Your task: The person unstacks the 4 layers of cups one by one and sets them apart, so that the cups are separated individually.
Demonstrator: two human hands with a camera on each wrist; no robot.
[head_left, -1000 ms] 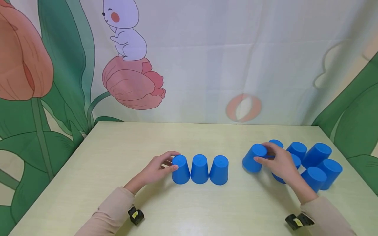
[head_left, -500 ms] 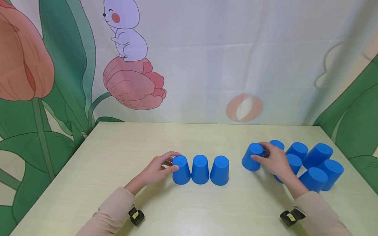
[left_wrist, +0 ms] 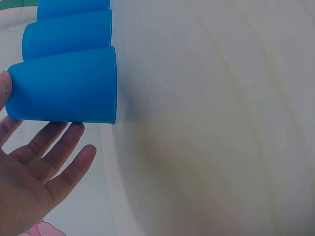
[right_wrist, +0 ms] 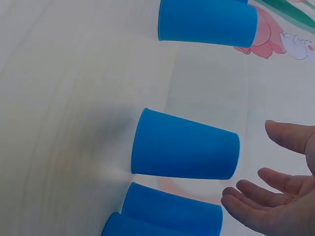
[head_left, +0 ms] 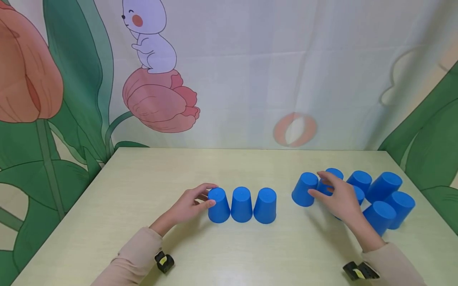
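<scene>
The lone upturned blue cup [head_left: 304, 194] stands on the tabletop [head_left: 229, 167] toward its right side, between the row of three cups [head_left: 242, 205] and the cluster of cups [head_left: 379, 194] near the right edge. The right hand [head_left: 340, 196], which gripped it half a second ago, has let go; its fingers are now spread just beside the cup, so the cup looks placed. The left hand [head_left: 189, 204] still steadies the row's left cup [head_left: 218, 205], thumb touching its top, fingers relaxed.
</scene>
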